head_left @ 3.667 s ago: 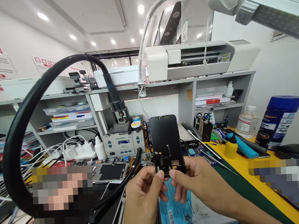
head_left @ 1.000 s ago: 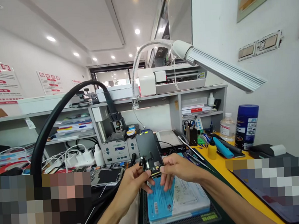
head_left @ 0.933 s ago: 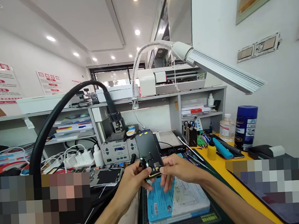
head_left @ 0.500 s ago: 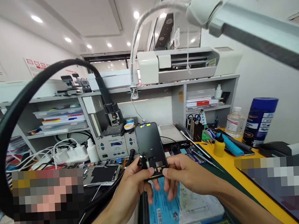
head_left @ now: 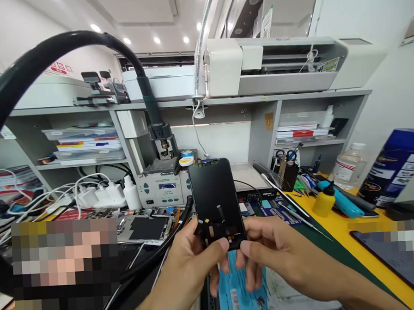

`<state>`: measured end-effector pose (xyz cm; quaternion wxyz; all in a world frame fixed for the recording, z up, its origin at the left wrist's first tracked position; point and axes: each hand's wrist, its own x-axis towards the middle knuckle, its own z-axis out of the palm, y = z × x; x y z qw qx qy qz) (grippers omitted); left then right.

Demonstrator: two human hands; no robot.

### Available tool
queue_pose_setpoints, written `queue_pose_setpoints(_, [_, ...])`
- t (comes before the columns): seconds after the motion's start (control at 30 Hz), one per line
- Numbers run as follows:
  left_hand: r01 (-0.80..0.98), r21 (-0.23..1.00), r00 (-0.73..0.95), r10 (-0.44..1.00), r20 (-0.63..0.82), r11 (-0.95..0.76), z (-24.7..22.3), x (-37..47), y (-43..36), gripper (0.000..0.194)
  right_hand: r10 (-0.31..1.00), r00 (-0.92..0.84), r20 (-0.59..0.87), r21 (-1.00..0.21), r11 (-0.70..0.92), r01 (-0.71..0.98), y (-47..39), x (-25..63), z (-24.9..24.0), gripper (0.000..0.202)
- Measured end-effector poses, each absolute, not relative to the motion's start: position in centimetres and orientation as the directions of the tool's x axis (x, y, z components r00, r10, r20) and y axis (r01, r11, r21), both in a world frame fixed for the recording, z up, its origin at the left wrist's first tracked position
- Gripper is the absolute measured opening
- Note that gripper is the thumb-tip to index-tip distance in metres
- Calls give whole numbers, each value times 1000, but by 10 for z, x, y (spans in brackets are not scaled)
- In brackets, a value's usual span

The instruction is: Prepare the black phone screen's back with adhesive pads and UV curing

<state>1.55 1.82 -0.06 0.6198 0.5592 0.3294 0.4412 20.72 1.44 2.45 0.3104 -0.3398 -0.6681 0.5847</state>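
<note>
A black phone screen assembly (head_left: 214,191) is held up in front of me, its back towards me with flex cables and small coloured patches near the lower end. My left hand (head_left: 198,257) grips its lower left corner, thumb laid across the bottom part. At the lower right corner my right hand (head_left: 267,249) pinches the edge between thumb and fingers. Under both hands lies a blue and white packet (head_left: 243,287) with a barcode. The fingertips behind the screen are partly hidden.
A hot-air station (head_left: 165,189) stands behind the screen; its black hose (head_left: 62,40) arches over the left side. An opened tablet (head_left: 144,227) lies left. On the right are a yellow bottle (head_left: 323,202), a blue spray can (head_left: 393,168) and a clear bottle (head_left: 348,168).
The head view has shifted, and the lamp head at the upper right has left the frame. Both hands still hold the screen, which now shows dark where yellow marks were at its top.
</note>
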Motion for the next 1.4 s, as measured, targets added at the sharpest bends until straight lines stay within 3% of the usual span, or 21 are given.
queue_pose_setpoints(0.17, [-154,988,350,934,69,-15,-5,20,16,22,829,-559,0,-990,81,119,11,205,22,23])
queue_pose_setpoints(0.53, [-279,944,467,884,-27,177,-1,18,18,9,807,-589,-28,-995,33,92,6,202,24,17])
queue_pose_setpoints(0.9, [-250,955,425,904,-38,157,0,20,18,37,791,-611,-38,-998,-5,56,3,201,25,15])
queue_pose_setpoints(1.4, [-316,936,477,879,14,157,-5,18,22,46,778,-627,-27,-999,-7,35,8,203,23,11])
